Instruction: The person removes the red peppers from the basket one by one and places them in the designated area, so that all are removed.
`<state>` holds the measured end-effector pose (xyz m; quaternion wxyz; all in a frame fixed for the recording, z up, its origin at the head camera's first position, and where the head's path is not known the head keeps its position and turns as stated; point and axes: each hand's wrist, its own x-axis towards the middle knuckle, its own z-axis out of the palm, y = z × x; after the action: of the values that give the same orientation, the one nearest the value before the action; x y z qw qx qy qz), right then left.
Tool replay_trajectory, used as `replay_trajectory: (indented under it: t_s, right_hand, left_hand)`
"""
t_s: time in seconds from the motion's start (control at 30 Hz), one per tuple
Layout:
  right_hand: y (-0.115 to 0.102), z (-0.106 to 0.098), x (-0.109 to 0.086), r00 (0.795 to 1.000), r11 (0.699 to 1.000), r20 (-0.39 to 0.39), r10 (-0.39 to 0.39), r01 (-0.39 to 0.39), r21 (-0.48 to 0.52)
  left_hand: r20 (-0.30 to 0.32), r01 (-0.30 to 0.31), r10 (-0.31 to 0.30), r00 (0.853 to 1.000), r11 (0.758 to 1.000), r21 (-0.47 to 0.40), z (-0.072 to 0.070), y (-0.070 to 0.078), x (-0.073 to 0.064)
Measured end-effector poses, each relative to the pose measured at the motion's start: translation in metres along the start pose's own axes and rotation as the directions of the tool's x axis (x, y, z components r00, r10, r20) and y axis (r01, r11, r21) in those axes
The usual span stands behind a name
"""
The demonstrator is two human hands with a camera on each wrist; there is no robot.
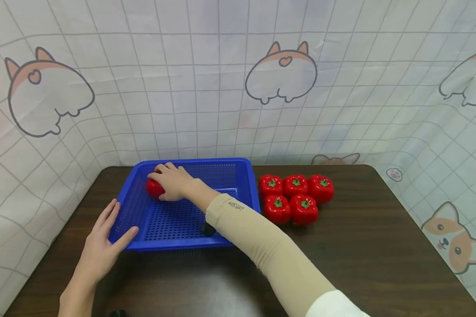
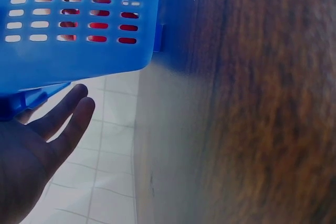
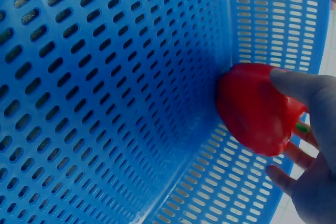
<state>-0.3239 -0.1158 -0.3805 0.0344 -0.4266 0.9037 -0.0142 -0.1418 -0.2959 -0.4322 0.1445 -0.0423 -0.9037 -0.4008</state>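
A blue plastic basket (image 1: 174,243) with slotted walls stands on the dark wooden table. In its far left corner my right hand (image 1: 173,181) holds a red bell pepper (image 1: 154,189). The right wrist view shows thumb and fingers around that red bell pepper (image 3: 257,108), its green stem toward the palm, the pepper against the basket floor and wall. My left hand (image 1: 102,244) rests at the basket's left front corner, thumb over the rim and fingers along the outer side. In the left wrist view the left hand (image 2: 37,150) has its fingers extended beside the basket (image 2: 79,61).
Several red bell peppers (image 1: 295,200) with green stems sit in two rows on the table (image 1: 361,246), right of the basket. A patterned cloth (image 1: 206,88) hangs behind. The right forearm, in a beige sleeve (image 1: 262,242), crosses the basket's front right side.
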Motion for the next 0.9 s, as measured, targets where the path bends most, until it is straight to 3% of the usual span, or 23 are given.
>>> replay_trajectory:
  t_s: [0.1, 0.27, 0.4, 0.6, 0.9]
  right_hand:
    - [0.003, 0.000, -0.001, 1.000, 0.998, -0.003, 0.006, -0.006, 0.061]
    - [0.008, -0.003, -0.005, 0.998, 0.985, 0.064, 0.009, -0.020, 0.172]
    - [0.013, -0.006, -0.009, 0.995, 0.981, 0.101, -0.023, 0.003, 0.193]
    - [0.018, -0.016, -0.018, 0.984, 0.990, 0.166, -0.057, 0.035, 0.137]
    - [0.028, -0.032, -0.035, 0.953, 0.999, 0.299, -0.048, 0.045, 0.015]
  left_hand:
    - [0.000, -0.001, 0.001, 1.000, 1.000, -0.005, 0.000, 0.000, 0.000]
    - [-0.003, -0.003, 0.003, 1.000, 1.000, -0.010, 0.000, 0.000, 0.001]
    - [0.000, 0.009, -0.009, 1.000, 1.000, -0.002, 0.000, 0.000, 0.000]
    - [0.000, 0.009, -0.009, 1.000, 1.000, 0.002, 0.000, 0.001, 0.000]
    - [-0.003, 0.000, 0.000, 1.000, 1.000, -0.004, -0.001, -0.001, 0.001]
